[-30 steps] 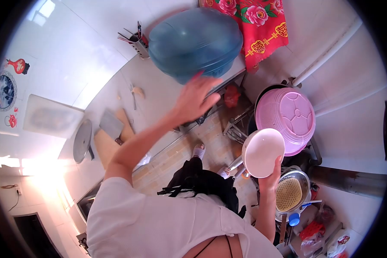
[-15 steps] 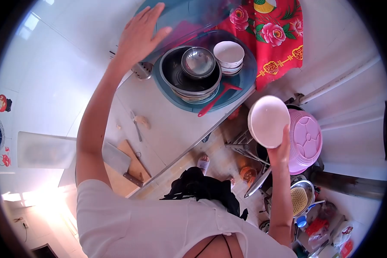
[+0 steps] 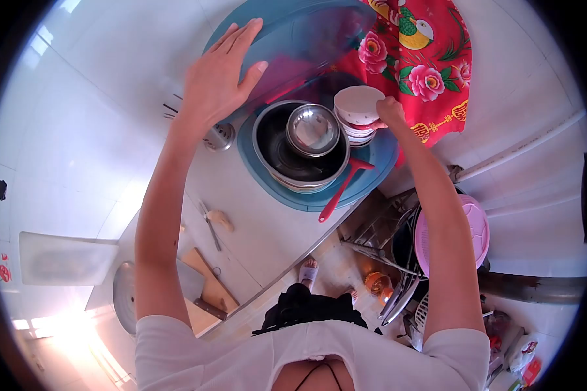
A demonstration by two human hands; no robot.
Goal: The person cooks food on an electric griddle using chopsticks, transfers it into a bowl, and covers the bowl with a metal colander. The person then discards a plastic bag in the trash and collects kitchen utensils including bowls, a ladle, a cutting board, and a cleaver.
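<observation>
My left hand (image 3: 220,81) is raised with its fingers stretched out, against or just in front of a translucent blue lid (image 3: 293,39) that stands tilted up. My right hand (image 3: 390,113) grips the rim of a white bowl (image 3: 357,103) at the top of a bowl stack (image 3: 357,137). The stack stands in a blue tub (image 3: 251,159) on the counter. Beside it sits a dark-lined basin (image 3: 274,146) with a shiny metal bowl (image 3: 313,130) inside. Plates under the basin show only at their edges. A red T-shaped tool (image 3: 339,192) lies across the tub's near side.
A red floral cloth (image 3: 427,81) hangs behind the tub. On the counter (image 3: 235,189) are a slim knife (image 3: 211,228), a cleaver (image 3: 210,309) and a cutting board (image 3: 216,287). A pink basin (image 3: 479,228) stands to the right, near a metal rack (image 3: 372,251).
My right hand has carried the white bowl up and left from beside the pink basin to the bowl stack. My left hand stays open near the lid.
</observation>
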